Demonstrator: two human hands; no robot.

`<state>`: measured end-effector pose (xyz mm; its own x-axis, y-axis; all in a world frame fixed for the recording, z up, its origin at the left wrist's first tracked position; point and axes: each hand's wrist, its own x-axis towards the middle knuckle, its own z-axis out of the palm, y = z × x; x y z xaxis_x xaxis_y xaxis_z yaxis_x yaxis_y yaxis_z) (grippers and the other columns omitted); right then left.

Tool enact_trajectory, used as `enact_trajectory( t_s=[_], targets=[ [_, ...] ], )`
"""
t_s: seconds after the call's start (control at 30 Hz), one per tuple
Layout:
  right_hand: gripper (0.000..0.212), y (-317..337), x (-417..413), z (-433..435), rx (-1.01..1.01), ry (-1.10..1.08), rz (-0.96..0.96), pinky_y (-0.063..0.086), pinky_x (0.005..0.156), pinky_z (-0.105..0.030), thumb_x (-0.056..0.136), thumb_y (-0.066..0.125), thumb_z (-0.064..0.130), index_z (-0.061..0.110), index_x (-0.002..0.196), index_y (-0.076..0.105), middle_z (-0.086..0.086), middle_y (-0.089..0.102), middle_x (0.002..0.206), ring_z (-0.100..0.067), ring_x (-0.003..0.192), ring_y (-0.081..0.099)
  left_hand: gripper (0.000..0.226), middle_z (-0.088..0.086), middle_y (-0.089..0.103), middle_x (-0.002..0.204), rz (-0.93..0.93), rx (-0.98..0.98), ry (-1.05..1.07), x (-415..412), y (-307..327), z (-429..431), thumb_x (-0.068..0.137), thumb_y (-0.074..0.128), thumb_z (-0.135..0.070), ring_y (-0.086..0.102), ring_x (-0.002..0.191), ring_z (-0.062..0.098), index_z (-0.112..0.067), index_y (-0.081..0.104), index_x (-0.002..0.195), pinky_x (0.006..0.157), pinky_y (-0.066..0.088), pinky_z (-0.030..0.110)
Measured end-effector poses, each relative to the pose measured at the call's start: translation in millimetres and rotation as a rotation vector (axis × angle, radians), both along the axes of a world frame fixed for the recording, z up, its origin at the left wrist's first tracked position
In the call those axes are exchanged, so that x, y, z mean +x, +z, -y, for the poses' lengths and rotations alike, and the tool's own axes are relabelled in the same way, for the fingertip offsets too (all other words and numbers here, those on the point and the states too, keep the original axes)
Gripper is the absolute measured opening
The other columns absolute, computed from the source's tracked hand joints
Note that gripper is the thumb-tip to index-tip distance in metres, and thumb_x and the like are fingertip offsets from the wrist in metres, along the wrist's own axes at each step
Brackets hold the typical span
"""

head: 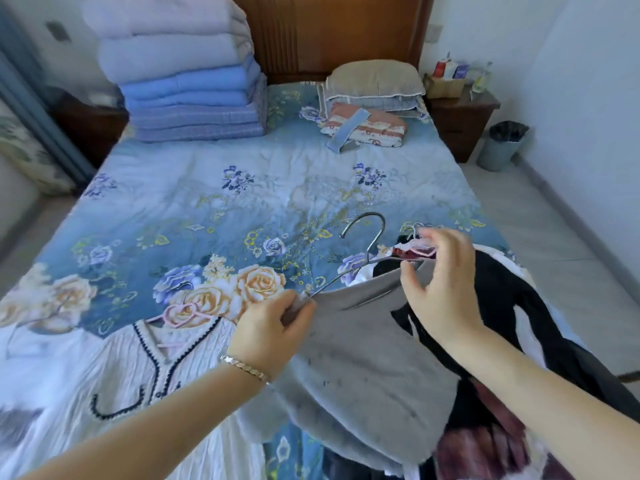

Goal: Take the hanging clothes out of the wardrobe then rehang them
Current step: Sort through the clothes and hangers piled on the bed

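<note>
Left hand (273,323) pinches grey top (363,358) (edge), bedspread (207,188) beyond.

We look down on a bed (446,174) under a blue floral quilt (242,188), stack of folded blankets (187,74) at its head, pillows (375,81) beside, folded pink cloth (377,128) before them, white cardigan (138,368), grey top (363,358) and dark clothes (512,306) nearest us

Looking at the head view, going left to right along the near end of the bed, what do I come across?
white cardigan on a pink hanger → left hand, pinching the grey top's shoulder → grey top on a metal hanger → right hand, holding the metal hanger's other arm → black garment
</note>
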<state>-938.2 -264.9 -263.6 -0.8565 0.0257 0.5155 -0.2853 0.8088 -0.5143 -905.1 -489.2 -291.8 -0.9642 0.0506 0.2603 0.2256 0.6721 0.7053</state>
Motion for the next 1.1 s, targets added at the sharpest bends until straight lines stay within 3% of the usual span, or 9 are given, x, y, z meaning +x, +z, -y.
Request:
enact_trajectory(
  t_s=[0.07,0.13,0.2,0.33,0.5,0.67,0.87,0.97,1.1],
  targets=[
    [0.039,8.0,14.8,10.1,0.149,0.143,0.113,0.031,0.09,-0.021,0.08,0.056,0.032,0.003,0.105,0.062,-0.011,0.06,0.105,-0.023,0.105,0.049,0.038,-0.006,0.019,0.041,-0.07,-0.044,-0.015,32.6,13.0,33.4,0.073,0.041,-0.049,0.035,0.047,0.007,-0.026,0.019,0.052,0.047,0.028,0.015],
    [0.018,22.9,37.6,28.7,0.241,0.288,0.324,0.031,0.066,-0.017,0.088,0.06,0.03,0.015,0.077,0.063,-0.002,0.063,0.078,-0.025,0.084,0.057,0.039,-0.005,0.02,0.041,-0.1,-0.049,-0.017,63.3,20.8,62.2,0.074,0.044,-0.048,0.033,0.046,0.005,-0.027,0.019,0.052,0.047,0.027,0.013],
    [0.041,39.0,62.7,49.8,0.373,0.317,0.496,0.027,0.052,-0.022,0.097,0.046,0.035,0.017,0.06,0.041,-0.001,0.046,0.059,-0.025,0.067,0.046,0.041,-0.001,0.029,0.043,-0.066,-0.028,-0.008,90.1,27.7,87.7,0.073,0.045,-0.049,0.033,0.046,0.005,-0.025,0.021,0.051,0.047,0.026,0.014],
    [0.049,72.2,109.9,84.7,0.676,0.394,0.686,0.031,0.062,-0.032,0.099,0.026,0.046,0.018,0.06,0.031,-0.001,0.038,0.063,-0.026,0.07,0.043,0.041,-0.003,0.032,0.042,0.002,-0.074,-0.037,134.0,43.8,129.1,0.07,0.039,-0.056,0.036,0.047,0.007,-0.025,0.022,0.051,0.048,0.026,0.017],
    [0.048,111.3,156.8,108.5,0.697,0.47,0.855,0.039,0.074,-0.034,0.099,0.025,0.047,0.02,0.061,0.035,-0.002,0.041,0.068,-0.027,0.073,0.048,0.044,-0.005,0.026,0.045,0.058,-0.086,-0.113,163.0,72.1,155.6,0.069,0.04,-0.059,0.034,0.049,0.007,-0.019,0.031,0.053,0.048,0.027,0.013],
    [0.048,137.1,152.1,109.5,0.742,0.517,0.759,0.027,0.054,-0.026,0.096,0.035,0.048,0.016,0.06,0.033,-0.002,0.04,0.064,-0.014,0.056,0.035,0.041,-0.007,0.035,0.046,0.125,-0.097,-0.157,167.5,90.1,161.7,0.081,0.049,-0.043,0.035,0.047,0.005,-0.019,0.029,0.055,0.048,0.028,0.013],
    [0.043,71.5,102.0,96.5,0.624,0.493,0.82,0.026,0.054,-0.026,0.089,0.054,0.047,0.02,0.06,0.039,0.004,0.04,0.06,-0.008,0.055,0.034,0.038,-0.009,0.041,0.062,0.356,-0.339,-0.104,134.2,31.5,158.3,0.093,0.046,-0.042,0.048,0.067,0.01,-0.025,0.035,0.061,0.063,0.036,0.023],
    [0.042,12.0,70.9,90.2,0.598,0.436,0.84,0.024,0.051,-0.025,0.091,0.054,0.044,0.022,0.059,0.036,0.006,0.039,0.061,-0.015,0.068,0.038,0.032,0.001,0.057,0.086,0.385,-0.478,0.017,107.9,-21.3,139.3,0.092,0.048,-0.043,0.053,0.097,0.024,-0.018,0.062,0.079,0.082,0.043,0.032],
    [0.043,-76.2,22.6,76.0,0.515,0.326,0.879,0.019,0.048,-0.022,0.094,0.05,0.037,0.022,0.059,0.031,0.006,0.038,0.065,-0.018,0.079,0.039,0.026,0.006,0.051,0.095,0.586,-0.352,0.188,56.0,-85.2,101.0,0.095,0.049,-0.028,0.058,0.099,0.029,-0.011,0.068,0.099,0.082,0.045,0.033]
  ],
)
